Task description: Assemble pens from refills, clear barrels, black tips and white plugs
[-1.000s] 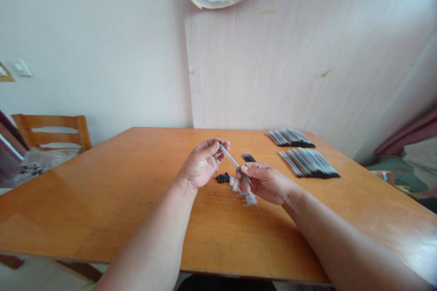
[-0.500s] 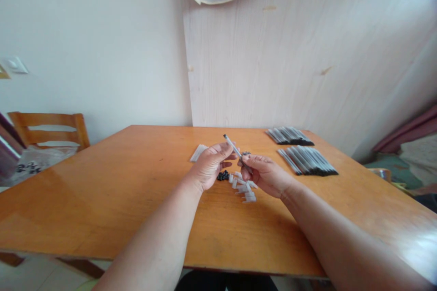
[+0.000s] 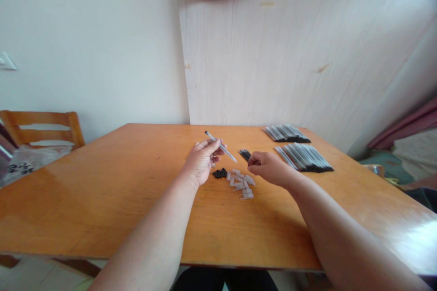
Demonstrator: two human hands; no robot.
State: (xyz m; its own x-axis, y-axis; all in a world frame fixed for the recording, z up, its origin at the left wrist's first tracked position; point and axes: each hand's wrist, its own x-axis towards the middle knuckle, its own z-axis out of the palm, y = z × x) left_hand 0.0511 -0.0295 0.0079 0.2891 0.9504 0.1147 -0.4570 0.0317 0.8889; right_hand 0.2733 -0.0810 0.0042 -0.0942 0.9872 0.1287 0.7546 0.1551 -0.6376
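Observation:
My left hand [image 3: 202, 160] pinches a pen [image 3: 222, 148] with a clear barrel and a black plug at its upper left end. The pen slants down to the right, its pale tip free in the air. My right hand [image 3: 268, 168] is closed, fingers curled in, just right of a bundle of thin dark refills [image 3: 244, 154]. Whether anything is in its fingers is hidden. Below and between the hands lie a small heap of black plugs [image 3: 219, 173] and several loose translucent pen caps [image 3: 243, 185].
Two rows of pens with black ends, a far row [image 3: 287, 133] and a nearer row [image 3: 303, 158], lie on the wooden table [image 3: 102, 200] at right. A wooden chair [image 3: 44, 132] with a plastic bag stands at the left. The wall [image 3: 239, 68] rises behind the table.
My hands have parted. The left carries the pen to the left; the right has let go of it and moved slightly right, beside the refills. The view has shifted a little.

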